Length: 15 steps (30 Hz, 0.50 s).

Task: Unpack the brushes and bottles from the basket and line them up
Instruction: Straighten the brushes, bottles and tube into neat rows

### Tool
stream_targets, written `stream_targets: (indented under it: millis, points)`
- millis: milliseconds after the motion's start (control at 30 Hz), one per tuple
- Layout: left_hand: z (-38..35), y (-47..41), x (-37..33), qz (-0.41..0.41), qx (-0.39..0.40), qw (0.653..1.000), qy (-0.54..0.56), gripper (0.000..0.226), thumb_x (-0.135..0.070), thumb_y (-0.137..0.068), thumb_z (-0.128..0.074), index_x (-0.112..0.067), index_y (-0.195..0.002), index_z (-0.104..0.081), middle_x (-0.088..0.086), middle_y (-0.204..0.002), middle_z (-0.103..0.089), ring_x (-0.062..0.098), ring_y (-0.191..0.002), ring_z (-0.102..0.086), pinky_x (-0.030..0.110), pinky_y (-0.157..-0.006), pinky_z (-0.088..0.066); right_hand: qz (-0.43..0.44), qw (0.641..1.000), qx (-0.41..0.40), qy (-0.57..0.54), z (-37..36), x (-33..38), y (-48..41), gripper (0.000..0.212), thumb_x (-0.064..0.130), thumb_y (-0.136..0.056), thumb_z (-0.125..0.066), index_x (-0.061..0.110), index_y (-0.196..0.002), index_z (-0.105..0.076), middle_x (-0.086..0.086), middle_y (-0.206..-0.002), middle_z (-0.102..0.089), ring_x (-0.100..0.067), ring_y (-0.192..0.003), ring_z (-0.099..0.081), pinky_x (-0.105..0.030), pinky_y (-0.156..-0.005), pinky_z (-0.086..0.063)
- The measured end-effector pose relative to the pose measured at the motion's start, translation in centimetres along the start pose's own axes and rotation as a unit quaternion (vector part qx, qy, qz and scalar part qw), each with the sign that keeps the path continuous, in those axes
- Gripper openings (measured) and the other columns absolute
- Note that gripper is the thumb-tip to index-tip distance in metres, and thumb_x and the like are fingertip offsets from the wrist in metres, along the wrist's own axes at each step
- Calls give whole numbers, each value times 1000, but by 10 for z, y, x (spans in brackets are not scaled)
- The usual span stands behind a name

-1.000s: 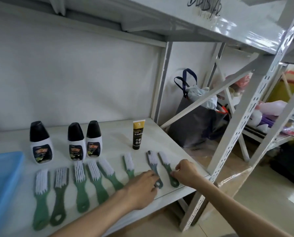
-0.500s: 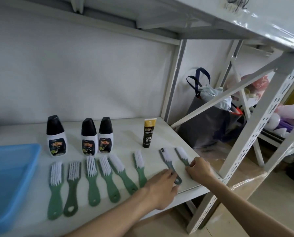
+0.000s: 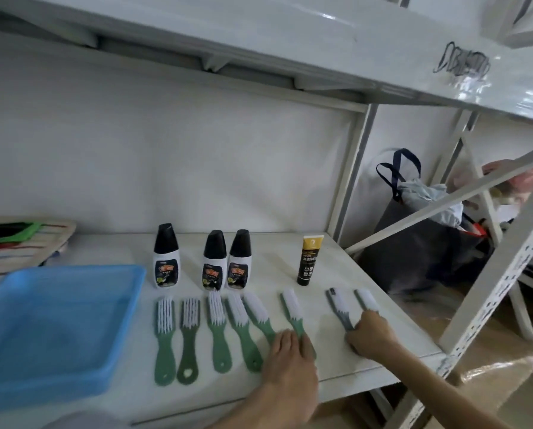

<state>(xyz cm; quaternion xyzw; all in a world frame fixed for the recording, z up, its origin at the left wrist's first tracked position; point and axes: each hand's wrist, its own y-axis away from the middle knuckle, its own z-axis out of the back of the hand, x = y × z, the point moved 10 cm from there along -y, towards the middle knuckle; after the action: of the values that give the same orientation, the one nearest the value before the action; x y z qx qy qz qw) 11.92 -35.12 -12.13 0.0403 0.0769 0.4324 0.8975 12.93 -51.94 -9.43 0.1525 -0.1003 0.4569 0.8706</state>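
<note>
Several green brushes with white bristles lie in a row on the white shelf, the leftmost brush beside the blue basket. Behind them stand three white bottles with black caps and a black and yellow tube. My left hand lies palm down, fingers on the handle ends of the fifth and sixth brush. My right hand is curled over the handles of the two rightmost brushes, hiding them. What lies inside the basket is blurred.
A folded striped cloth lies at the far left behind the basket. A shelf post stands behind the tube, and a perforated post with a diagonal brace stands at the right corner. A dark bag sits on the floor beyond.
The view has swung left and up. My left hand has moved left from the seventh brush's handle to the fifth and sixth. My right hand now covers both rightmost handles.
</note>
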Motion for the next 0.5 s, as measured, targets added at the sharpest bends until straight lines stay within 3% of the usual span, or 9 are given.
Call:
stream_targets:
  millis: [67, 133, 200, 267, 333, 433, 500]
  points:
    - [1, -7, -4, -11, -5, 1000, 20, 61, -31, -103, -26, -1, -154, -8, 21, -162, -11, 34, -150, -7, 43, -122, 0, -12, 1000, -4, -8, 2, -1, 6, 9, 21, -86, -57, 13, -88, -52, -7, -96, -58, -27, -99, -63, -31, -73, -48]
    - [2, -15, -9, -27, -3, 998, 52, 62, -32, -103, -26, -3, -155, -9, 20, -163, -10, 32, -151, -5, 41, -123, -1, -25, 1000, -12, -4, 4, -6, 11, 31, 23, -87, -58, 6, -112, -53, -11, -107, -60, -27, -102, -61, -33, -80, -50]
    - [3, -18, -13, -47, 4, 996, 76, 61, -35, -103, -25, -5, -155, -11, 17, -164, -9, 29, -151, -2, 40, -123, -1, -46, 998, -16, -28, 5, -15, 14, 46, 25, -87, -59, 1, -124, -49, -13, -104, -62, -26, -92, -60, -33, -77, -51]
    - [8, -15, -13, -51, 10, 995, 89, 62, -37, -103, -22, -6, -156, -9, 14, -165, -3, 28, -152, 3, 41, -122, 1, -69, 996, -5, -62, 5, -21, 18, 43, 27, -86, -60, 0, -118, -53, -13, -87, -63, -24, -74, -57, -31, -62, -50]
    - [16, -7, -3, -22, 12, 994, 102, 66, -40, -104, -22, -6, -156, 1, 12, -165, 8, 30, -151, 11, 42, -122, 3, -102, 989, 2, -108, 4, -28, 21, 29, 21, -83, -64, -3, -96, -54, -11, -68, -59, -23, -60, -55, -26, -48, -45]
    - [29, 23, 38, 81, -5, 987, 136, 71, -37, -104, -31, -9, -155, 11, 12, -162, 18, 34, -149, 16, 45, -121, 6, -140, 967, 19, -213, 1, -35, 26, 11, -4, -77, -63, -6, -77, -52, -13, -44, -54, -21, -40, -48, -22, -40, -39]
    - [32, 51, 80, 173, -27, 973, 149, 75, -34, -102, -35, -8, -154, 12, 18, -160, 21, 39, -148, 18, 48, -121, 5, -131, 956, 18, -263, 3, -26, 27, 10, -7, -77, -63, -9, -78, -53, -14, -46, -52, -18, -37, -42, -19, -36, -35]
